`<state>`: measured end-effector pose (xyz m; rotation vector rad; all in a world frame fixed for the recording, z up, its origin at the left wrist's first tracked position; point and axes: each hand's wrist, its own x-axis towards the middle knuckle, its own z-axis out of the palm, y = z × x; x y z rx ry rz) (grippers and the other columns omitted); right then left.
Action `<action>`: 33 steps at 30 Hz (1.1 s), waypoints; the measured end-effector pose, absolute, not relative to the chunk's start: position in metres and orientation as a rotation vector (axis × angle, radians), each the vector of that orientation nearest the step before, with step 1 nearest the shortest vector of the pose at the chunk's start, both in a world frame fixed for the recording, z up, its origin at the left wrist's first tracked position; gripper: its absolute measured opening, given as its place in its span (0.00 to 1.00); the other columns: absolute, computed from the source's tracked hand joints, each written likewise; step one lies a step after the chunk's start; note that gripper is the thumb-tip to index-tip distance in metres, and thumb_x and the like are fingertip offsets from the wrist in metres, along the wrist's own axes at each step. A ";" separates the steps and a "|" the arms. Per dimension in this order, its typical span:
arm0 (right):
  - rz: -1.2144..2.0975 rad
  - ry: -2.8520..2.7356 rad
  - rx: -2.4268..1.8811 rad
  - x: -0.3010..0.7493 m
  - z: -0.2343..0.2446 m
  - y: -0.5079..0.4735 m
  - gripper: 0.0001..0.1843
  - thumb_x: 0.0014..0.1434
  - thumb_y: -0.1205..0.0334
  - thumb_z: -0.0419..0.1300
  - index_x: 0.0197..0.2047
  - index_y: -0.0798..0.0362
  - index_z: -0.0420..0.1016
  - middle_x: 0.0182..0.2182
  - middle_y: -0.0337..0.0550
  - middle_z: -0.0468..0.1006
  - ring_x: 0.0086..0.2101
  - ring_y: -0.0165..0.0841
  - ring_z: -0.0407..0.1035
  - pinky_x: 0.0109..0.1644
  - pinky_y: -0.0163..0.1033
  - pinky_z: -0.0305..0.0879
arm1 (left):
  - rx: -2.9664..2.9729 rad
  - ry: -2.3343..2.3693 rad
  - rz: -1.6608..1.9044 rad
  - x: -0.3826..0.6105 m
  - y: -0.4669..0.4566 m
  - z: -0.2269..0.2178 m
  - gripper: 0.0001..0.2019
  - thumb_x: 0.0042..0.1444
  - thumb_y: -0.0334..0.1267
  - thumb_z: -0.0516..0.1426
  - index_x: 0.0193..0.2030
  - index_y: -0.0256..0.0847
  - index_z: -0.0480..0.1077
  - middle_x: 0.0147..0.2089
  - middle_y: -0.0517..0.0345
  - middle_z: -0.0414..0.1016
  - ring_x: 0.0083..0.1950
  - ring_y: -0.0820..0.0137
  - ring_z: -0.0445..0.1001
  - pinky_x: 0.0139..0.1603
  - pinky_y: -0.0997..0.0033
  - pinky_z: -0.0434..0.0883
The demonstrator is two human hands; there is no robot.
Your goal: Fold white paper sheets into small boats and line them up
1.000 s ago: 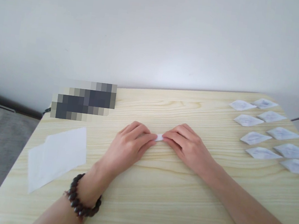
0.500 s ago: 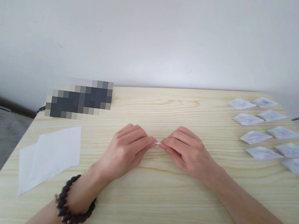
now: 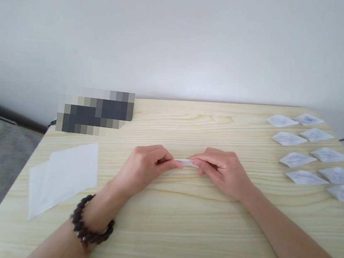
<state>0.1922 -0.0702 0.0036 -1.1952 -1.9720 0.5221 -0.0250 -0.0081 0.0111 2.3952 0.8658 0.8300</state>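
Observation:
Over the middle of the wooden table, a small folded strip of white paper is stretched level between my two hands. My left hand, with a dark bead bracelet on its wrist, pinches the paper's left end between thumb and fingers. At the other end, my right hand pinches it the same way. Both hands cover the ends, so only the middle part of the paper shows.
To the left lie overlapping white paper sheets. On the right are several folded paper boats in two rows. A blurred-out dark object sits at the back left, near the wall. The table is pale wood.
More of the folded paper shows between my hands, and the fingertips are farther apart. My thumbs have turned into view at the front. The whole view has shifted slightly.

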 end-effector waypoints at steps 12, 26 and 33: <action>0.966 -1.648 -1.355 0.194 0.006 -0.070 0.07 0.65 0.58 0.57 0.41 0.52 0.72 0.21 0.33 0.77 0.22 0.24 0.72 0.26 0.27 0.62 | 2.406 0.749 0.752 -0.027 -0.005 0.011 0.19 0.52 0.50 0.64 0.42 0.36 0.73 0.33 0.58 0.75 0.31 0.74 0.70 0.30 0.77 0.66; 0.721 -1.880 -1.264 0.193 0.006 -0.072 0.09 0.63 0.58 0.60 0.44 0.53 0.74 0.32 0.40 0.80 0.27 0.25 0.72 0.30 0.29 0.65 | 2.540 0.598 0.886 -0.027 -0.004 0.011 0.08 0.62 0.36 0.58 0.44 0.36 0.76 0.33 0.55 0.79 0.33 0.73 0.75 0.33 0.76 0.70; 0.418 -2.034 -1.187 0.189 0.003 -0.074 0.09 0.66 0.64 0.56 0.39 0.54 0.77 0.24 0.38 0.77 0.24 0.26 0.68 0.29 0.31 0.62 | 2.553 0.578 0.822 -0.025 -0.006 0.007 0.06 0.63 0.35 0.57 0.40 0.38 0.75 0.32 0.56 0.79 0.32 0.74 0.75 0.32 0.77 0.69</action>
